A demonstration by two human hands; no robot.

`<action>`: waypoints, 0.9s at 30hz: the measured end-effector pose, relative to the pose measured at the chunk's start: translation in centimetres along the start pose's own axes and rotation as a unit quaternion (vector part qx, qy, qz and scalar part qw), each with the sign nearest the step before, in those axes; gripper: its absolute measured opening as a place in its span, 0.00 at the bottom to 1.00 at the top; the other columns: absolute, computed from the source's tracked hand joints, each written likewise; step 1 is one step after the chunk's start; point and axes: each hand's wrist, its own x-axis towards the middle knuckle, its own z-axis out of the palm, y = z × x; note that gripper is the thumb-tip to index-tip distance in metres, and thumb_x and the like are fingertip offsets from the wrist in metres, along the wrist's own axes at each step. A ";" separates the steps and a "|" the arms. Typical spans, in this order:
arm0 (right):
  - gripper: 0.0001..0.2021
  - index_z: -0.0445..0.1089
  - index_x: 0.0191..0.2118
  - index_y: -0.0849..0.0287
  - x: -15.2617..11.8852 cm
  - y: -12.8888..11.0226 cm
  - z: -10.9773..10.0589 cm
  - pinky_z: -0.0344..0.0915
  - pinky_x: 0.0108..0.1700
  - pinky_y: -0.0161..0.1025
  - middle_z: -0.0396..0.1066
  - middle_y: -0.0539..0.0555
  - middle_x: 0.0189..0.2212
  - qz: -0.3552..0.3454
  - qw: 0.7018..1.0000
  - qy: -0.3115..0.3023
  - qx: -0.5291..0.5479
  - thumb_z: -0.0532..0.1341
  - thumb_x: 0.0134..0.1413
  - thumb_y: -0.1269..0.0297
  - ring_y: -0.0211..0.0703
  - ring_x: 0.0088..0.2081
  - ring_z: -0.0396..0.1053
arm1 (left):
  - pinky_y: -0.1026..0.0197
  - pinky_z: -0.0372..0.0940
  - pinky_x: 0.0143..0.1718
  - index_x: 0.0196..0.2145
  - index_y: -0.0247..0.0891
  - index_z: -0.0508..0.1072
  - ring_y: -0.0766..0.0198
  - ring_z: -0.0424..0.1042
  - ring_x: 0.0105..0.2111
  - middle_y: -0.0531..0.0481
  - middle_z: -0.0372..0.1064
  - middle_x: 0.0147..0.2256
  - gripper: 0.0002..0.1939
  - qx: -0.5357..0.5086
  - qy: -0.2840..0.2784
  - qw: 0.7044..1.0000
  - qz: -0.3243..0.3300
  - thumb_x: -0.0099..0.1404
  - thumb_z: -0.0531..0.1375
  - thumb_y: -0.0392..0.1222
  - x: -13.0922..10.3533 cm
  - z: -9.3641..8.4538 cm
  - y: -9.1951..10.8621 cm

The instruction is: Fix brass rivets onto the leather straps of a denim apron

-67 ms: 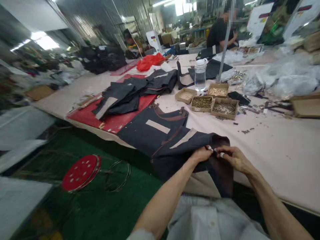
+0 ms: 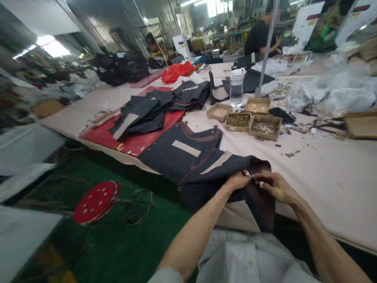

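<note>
A dark grey garment (image 2: 165,157) with brown trim and beige patches lies at the front of the table, its near end hanging over the edge toward my body. My left hand (image 2: 239,181) is closed on the folded edge of this cloth. Just to the right, my right hand (image 2: 277,188) pinches at the same edge, thumb and finger almost meeting the left fingertips. White wrapping shows on some fingertips of both hands. Whether a small part sits between the fingertips is too small to tell.
Small cardboard boxes (image 2: 238,129) of metal fittings stand beyond the hands, near a water bottle (image 2: 236,92) and a metal pole (image 2: 266,53). More dark pieces (image 2: 153,112) lie on a red sheet (image 2: 103,135). A red stool (image 2: 96,202) is left. A person (image 2: 257,39) works across the table.
</note>
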 end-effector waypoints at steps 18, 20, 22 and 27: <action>0.07 0.75 0.40 0.55 1.7 -0.2 0.2 0.67 0.48 0.46 0.73 0.57 0.42 -0.069 0.996 0.014 -0.047 0.65 0.56 0.63 0.51 0.44 0.71 | 0.65 0.61 0.30 0.30 0.37 0.74 0.67 0.67 0.26 0.54 0.72 0.28 0.06 -0.136 -0.012 0.990 0.016 0.52 0.66 0.38 2.2 1.2 -1.7; 0.06 0.76 0.39 0.55 1.6 -0.3 0.2 0.67 0.48 0.46 0.73 0.57 0.42 -0.073 0.997 0.013 -0.035 0.66 0.57 0.62 0.51 0.45 0.70 | 0.65 0.61 0.30 0.30 0.37 0.73 0.67 0.66 0.26 0.54 0.72 0.27 0.07 -0.142 -0.012 0.990 0.012 0.53 0.66 0.39 2.2 1.4 -1.7; 0.06 0.76 0.37 0.56 1.5 -0.2 0.4 0.67 0.46 0.46 0.72 0.58 0.40 -0.075 0.997 0.015 -0.026 0.66 0.58 0.60 0.50 0.43 0.70 | 0.64 0.61 0.31 0.30 0.38 0.73 0.66 0.66 0.26 0.55 0.72 0.28 0.06 -0.146 -0.011 0.989 0.011 0.53 0.66 0.39 2.3 1.5 -1.8; 0.05 0.74 0.31 0.56 1.7 1.0 0.8 0.66 0.44 0.44 0.73 0.56 0.37 -0.065 0.997 0.037 -0.031 0.65 0.55 0.62 0.48 0.40 0.70 | 0.64 0.62 0.33 0.28 0.38 0.73 0.67 0.66 0.27 0.55 0.71 0.27 0.05 -0.163 -0.021 0.986 0.010 0.51 0.65 0.34 2.5 1.8 -1.9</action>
